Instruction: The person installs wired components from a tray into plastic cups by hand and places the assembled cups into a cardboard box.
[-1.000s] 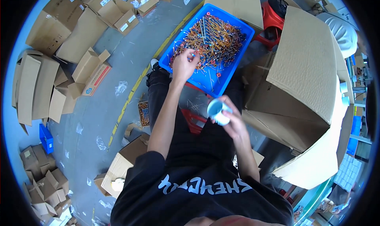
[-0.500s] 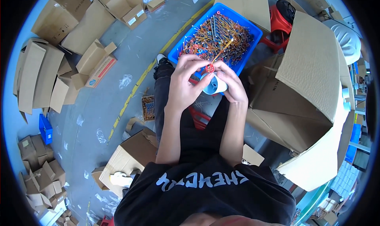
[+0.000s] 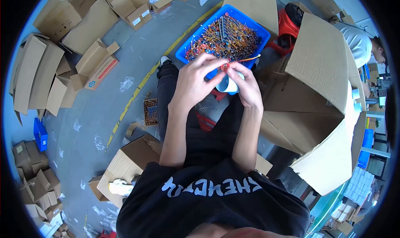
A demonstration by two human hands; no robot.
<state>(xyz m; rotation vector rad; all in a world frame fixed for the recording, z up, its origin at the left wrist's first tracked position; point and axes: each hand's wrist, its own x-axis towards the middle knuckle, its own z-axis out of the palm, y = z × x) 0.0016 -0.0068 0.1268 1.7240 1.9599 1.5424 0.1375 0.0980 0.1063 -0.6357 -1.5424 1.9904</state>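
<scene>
Over my lap, my left hand [image 3: 192, 78] pinches a small red round part [image 3: 225, 67] between thumb and fingertips. Orange and yellow wires [image 3: 250, 59] run from that part out to the right. My right hand [image 3: 250, 87] is closed around a pale blue-white plastic cup [image 3: 226, 86], which is tilted with its wide mouth toward the lower left. The right fingertips also touch the red part, just above the cup. Beyond both hands stands a blue bin [image 3: 181, 54], heaped with many wired pieces [image 3: 231, 35] like the one I hold.
A large open carton [image 3: 321, 71] stands at my right, with a red stool [image 3: 287, 27] behind it. Flattened and open boxes [image 3: 89, 23] line the left. A small box of parts [image 3: 151, 113] sits beside my left leg. Another person [image 3: 356, 44] is at the far right.
The wires have swung from pointing up and away to pointing right. The red part has turned between my fingers, and the cup is now more covered by my right hand.
</scene>
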